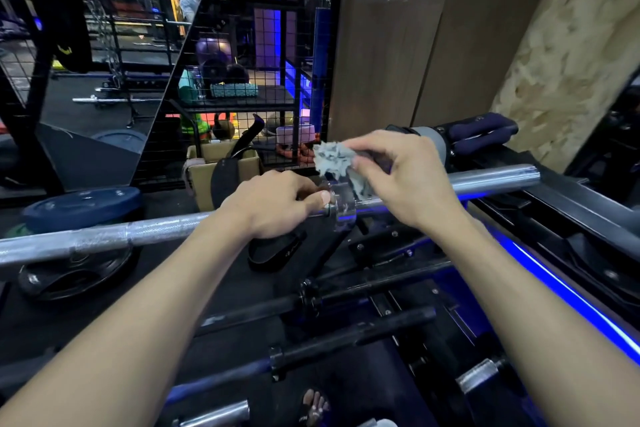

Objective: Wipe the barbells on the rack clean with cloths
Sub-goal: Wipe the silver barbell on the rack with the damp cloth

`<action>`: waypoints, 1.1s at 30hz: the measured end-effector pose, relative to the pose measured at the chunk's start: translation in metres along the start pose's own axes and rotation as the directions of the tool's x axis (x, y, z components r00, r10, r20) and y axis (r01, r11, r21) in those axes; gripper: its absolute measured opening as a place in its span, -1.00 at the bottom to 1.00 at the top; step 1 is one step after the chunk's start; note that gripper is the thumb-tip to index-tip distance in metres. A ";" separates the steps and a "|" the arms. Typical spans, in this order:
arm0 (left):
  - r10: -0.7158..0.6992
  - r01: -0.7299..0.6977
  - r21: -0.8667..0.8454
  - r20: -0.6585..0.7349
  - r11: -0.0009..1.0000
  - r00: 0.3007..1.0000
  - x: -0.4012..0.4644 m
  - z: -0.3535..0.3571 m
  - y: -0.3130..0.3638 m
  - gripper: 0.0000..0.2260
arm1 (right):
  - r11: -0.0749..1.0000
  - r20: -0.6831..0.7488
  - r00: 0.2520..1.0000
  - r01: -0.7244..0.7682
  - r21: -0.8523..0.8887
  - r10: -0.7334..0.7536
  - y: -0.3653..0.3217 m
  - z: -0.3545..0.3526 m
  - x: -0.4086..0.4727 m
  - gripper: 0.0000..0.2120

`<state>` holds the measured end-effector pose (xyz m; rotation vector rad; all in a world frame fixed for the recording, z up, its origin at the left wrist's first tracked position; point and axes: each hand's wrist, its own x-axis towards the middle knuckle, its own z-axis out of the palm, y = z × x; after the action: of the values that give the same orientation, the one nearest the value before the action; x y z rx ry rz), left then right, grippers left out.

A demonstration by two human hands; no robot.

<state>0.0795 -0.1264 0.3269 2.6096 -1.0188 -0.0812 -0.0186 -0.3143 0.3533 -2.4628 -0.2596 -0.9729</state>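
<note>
A silver barbell [104,236] runs across the view from lower left to upper right, lying on a black rack [554,204]. My left hand [273,204] grips its knurled shaft just left of the collar [341,206]. My right hand [405,177] pinches a crumpled grey cloth [334,158] above the collar, where the cloth hangs down onto the smooth sleeve [491,177]. Two black barbells [363,289] [346,343] lie lower on the rack, in front of me.
Weight plates [83,206] lie on the floor at left, one under the silver bar. A cardboard box [207,166] and a wire mesh shelf [242,45] stand behind. A wooden wall [450,28] rises at right. A blue light strip [571,291] runs along the rack. My sandalled foot [313,406] shows below.
</note>
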 end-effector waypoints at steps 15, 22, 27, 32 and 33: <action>-0.021 0.023 -0.027 0.057 0.999 0.998 0.003 -0.005 0.001 -0.60 | 0.969 -0.097 0.975 0.179 -0.173 -0.197 0.001 0.042 -0.036 -0.71; 0.009 -0.007 -0.041 0.041 0.999 0.999 0.005 0.000 -0.003 -0.52 | 0.964 -0.133 0.969 0.179 -0.197 -0.208 0.000 0.051 -0.088 -0.66; 0.024 -0.024 0.004 0.026 1.000 0.999 0.004 -0.002 -0.004 -0.53 | 0.982 -0.071 0.982 0.167 -0.085 -0.173 -0.002 0.048 -0.135 -0.64; 0.060 -0.060 -0.039 -0.011 0.997 0.998 0.006 0.001 -0.002 -0.60 | 0.997 -0.346 0.938 -0.023 -0.072 -0.003 -0.011 -0.002 -0.068 -0.79; 0.077 -0.081 -0.076 -0.050 0.994 0.996 0.005 0.001 -0.003 -0.61 | 0.996 -0.329 0.944 -0.027 -0.083 -0.002 -0.009 -0.004 -0.053 -0.79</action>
<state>0.0849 -0.1278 0.3257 2.4865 -1.0795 -0.0394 -0.0625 -0.3081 0.3228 -2.3233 -0.0906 -1.3938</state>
